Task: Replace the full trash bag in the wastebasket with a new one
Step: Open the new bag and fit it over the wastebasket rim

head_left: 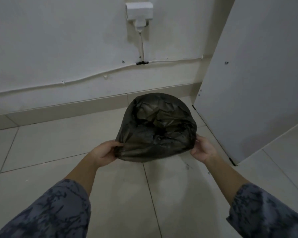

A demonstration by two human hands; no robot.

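Observation:
A dark, translucent trash bag [155, 129] is spread over a round wastebasket on the tiled floor near the wall; the basket itself is hidden under the plastic. The bag's mouth is open and its crumpled inside dips down at the middle. My left hand [104, 154] pinches the bag's near-left edge. My right hand [202, 149] grips the near-right edge. Both arms wear blue patterned sleeves.
A white wall [58, 48] runs behind the basket, with a socket box [139, 11] and a cable [86, 78] clipped along it. A white cabinet panel [256, 83] stands close on the right. Pale floor tiles [127, 194] stretch toward me.

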